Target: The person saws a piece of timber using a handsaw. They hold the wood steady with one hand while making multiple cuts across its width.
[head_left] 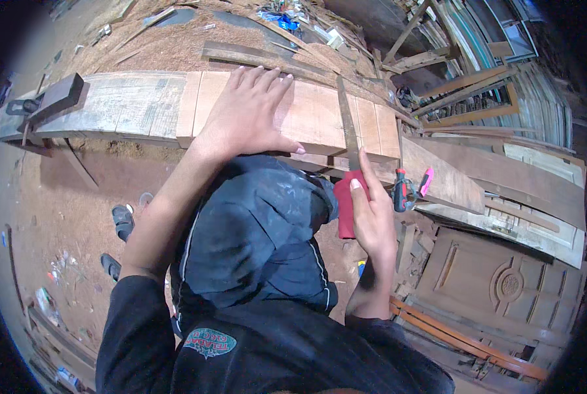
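My left hand (pixel 251 118) lies flat with fingers spread on a pale wooden board (pixel 313 121) that rests across a long timber bench. A handsaw with a red handle (pixel 347 210) is in my right hand (pixel 374 220), its index finger stretched along the side and the other fingers closed round the grip. The narrow saw blade (pixel 348 118) crosses the board to the right of my left hand. More pale wood (pixel 377 128) lies just right of the blade. My bent leg is against the near side of the bench.
A red-and-black handled tool (pixel 400 190) and a pink marker-like item (pixel 426 182) sit at the bench's right. A dark wood block (pixel 60 98) is at its left end. Sawdust (pixel 168 52) covers the ground beyond. A carved door panel (pixel 503 279) and sandals (pixel 123 222) lie about.
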### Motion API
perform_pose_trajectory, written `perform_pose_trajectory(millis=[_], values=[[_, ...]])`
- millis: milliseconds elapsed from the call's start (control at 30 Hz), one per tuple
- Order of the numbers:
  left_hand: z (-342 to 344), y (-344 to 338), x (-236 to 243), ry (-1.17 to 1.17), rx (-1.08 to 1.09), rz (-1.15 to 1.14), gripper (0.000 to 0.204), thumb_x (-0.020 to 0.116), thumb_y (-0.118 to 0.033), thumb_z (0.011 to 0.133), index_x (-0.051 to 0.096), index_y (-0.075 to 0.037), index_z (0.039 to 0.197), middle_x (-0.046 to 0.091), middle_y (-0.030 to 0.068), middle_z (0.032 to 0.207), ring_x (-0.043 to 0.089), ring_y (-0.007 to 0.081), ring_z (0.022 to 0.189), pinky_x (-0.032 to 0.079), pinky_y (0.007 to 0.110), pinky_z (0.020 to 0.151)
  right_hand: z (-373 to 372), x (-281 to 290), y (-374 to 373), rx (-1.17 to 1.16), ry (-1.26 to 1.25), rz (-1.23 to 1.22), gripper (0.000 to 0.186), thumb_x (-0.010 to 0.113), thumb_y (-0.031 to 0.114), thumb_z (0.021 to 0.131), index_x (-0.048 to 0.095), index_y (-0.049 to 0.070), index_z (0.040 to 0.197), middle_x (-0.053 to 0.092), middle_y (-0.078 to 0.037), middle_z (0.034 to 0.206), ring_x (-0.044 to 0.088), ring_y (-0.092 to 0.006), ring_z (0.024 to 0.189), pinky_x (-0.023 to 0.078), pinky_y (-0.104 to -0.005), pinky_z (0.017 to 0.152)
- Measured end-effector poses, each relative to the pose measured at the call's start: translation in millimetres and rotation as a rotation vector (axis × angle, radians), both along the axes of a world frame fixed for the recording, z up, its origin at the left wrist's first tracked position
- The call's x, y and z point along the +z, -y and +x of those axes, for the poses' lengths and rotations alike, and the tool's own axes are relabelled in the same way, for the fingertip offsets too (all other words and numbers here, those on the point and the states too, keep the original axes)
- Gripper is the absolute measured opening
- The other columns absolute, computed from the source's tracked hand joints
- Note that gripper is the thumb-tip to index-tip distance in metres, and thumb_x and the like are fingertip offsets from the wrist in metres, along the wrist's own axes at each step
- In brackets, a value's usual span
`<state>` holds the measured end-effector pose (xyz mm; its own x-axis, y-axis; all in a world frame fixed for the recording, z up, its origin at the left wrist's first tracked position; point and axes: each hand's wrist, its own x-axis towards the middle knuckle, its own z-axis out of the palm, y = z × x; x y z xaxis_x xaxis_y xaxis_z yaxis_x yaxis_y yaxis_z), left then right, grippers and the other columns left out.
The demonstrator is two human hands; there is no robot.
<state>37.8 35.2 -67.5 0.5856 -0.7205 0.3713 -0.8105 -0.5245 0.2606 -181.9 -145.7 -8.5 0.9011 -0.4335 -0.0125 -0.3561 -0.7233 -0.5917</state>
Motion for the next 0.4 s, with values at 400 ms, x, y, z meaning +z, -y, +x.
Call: perform_pose_trajectory(millis=[400], values=[[1.2, -1.7, -2.4, 0.009, 0.013, 0.010, 0.119, 0.072, -0.081, 0.067, 0.045, -0.003, 0.153, 0.045, 0.0222, 0.156, 0.039, 0.0418, 0.146, 0.023, 0.053, 0.125, -2.5, 19.6, -16.3, -0.058, -0.124, 0.140, 0.058, 0.052, 0.022, 0.105, 0.038, 0.012, 0.160, 0.063, -0.023, 0.140, 0.059, -0.0304, 0.133, 0.040, -0.0381, 0.113]])
